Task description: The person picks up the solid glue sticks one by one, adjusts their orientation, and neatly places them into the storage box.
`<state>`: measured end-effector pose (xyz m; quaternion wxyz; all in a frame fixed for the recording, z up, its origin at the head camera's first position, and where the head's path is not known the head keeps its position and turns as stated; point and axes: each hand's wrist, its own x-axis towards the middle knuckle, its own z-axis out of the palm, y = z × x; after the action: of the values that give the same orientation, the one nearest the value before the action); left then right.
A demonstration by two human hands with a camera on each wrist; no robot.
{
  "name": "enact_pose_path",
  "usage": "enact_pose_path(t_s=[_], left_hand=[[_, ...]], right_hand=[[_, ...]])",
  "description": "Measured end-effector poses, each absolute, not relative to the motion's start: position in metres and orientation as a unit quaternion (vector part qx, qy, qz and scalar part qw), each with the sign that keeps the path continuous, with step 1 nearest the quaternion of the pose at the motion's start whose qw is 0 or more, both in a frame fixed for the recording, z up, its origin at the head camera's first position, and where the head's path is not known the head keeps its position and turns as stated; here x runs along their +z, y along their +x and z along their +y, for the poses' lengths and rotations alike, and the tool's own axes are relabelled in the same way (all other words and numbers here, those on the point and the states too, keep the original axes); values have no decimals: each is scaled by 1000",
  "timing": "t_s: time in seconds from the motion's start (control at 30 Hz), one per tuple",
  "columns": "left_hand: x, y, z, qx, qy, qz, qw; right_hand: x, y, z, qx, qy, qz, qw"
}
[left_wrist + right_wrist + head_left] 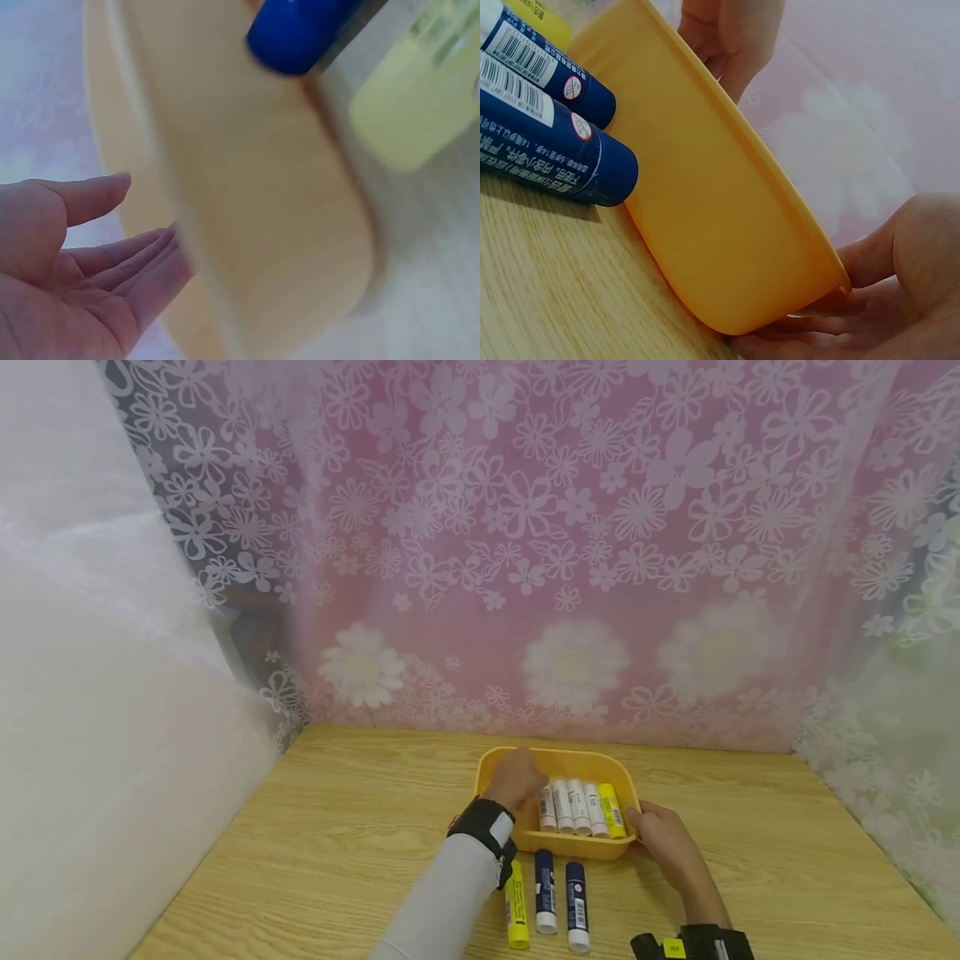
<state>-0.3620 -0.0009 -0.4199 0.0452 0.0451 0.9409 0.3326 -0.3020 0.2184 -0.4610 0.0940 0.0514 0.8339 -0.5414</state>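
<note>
A yellow-orange plastic basket (536, 842) holds a row of several white glue sticks (577, 806) with a yellow glue stick (612, 810) at the right end. My left hand (516, 777) is over the basket's left part. In the left wrist view that hand (82, 292) has thumb and fingers apart, nothing visible between them; its fingertips are hidden behind the rim. My right hand (667, 843) grips the basket's right end. The right wrist view shows its thumb at the rim and its fingers (787, 341) under the end wall.
In front of the basket lie a yellow glue stick (517, 906) and two dark blue ones with white ends, the left one (545, 893) and the right one (577, 906). A flowered curtain (570, 568) hangs behind the wooden table (322, 843).
</note>
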Motion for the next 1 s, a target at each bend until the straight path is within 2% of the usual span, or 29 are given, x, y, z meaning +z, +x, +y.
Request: enact_pose_path(t_s=[0.27,0.7,1.0], left_hand=[[-400,-374,-10,289,72,955,-5],[-388,-370,-31,257,75,963,3],[-375,-358,-39,268,143,953,-3]], right_hand=[[-460,-300,219,-538,55,836,94],[-463,-302,219,-537,57,836,92],[-462,-302,218,-544,54,832,93]])
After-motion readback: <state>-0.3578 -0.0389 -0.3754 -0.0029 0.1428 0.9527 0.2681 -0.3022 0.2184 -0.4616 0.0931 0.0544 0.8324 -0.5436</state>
